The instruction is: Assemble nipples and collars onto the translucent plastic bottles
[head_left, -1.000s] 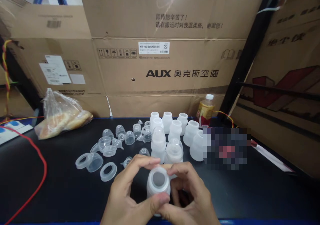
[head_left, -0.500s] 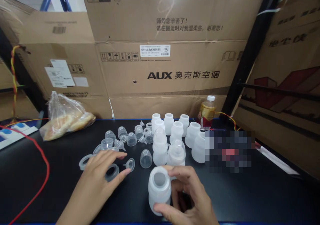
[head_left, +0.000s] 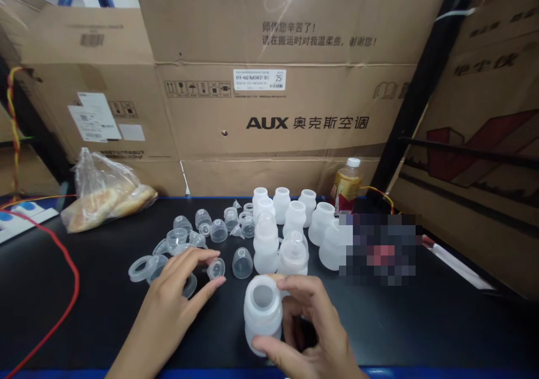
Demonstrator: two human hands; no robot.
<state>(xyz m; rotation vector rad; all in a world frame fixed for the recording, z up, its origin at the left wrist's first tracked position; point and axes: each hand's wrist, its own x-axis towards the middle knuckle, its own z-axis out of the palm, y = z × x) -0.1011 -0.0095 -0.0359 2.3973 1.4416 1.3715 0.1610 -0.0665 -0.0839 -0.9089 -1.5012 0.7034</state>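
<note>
My right hand (head_left: 309, 325) is wrapped around a translucent white baby bottle (head_left: 263, 323). The bottle is upright near the front of the table, with its uncapped mouth facing up. My left hand (head_left: 181, 292) has thumb and index finger closed around a small clear silicone nipple (head_left: 216, 269), its wide rim turned toward me. Under and beside that hand lie clear collar rings (head_left: 142, 268), partly hidden by the fingers. A clear dome cap (head_left: 242, 264) stands between the nipple and the bottles.
Several open white bottles (head_left: 295, 217) stand behind my right hand, two of them topped with domes. Loose clear caps (head_left: 219, 231) and nipples lie left of them. Bagged bread (head_left: 107, 205), a drink bottle (head_left: 347, 185) and a red cable (head_left: 69, 255) are around the edges.
The fingers of my left hand have come together on the nipple, which has lifted and tilted slightly. My right hand keeps hold of the bottle. The view has shifted slightly.
</note>
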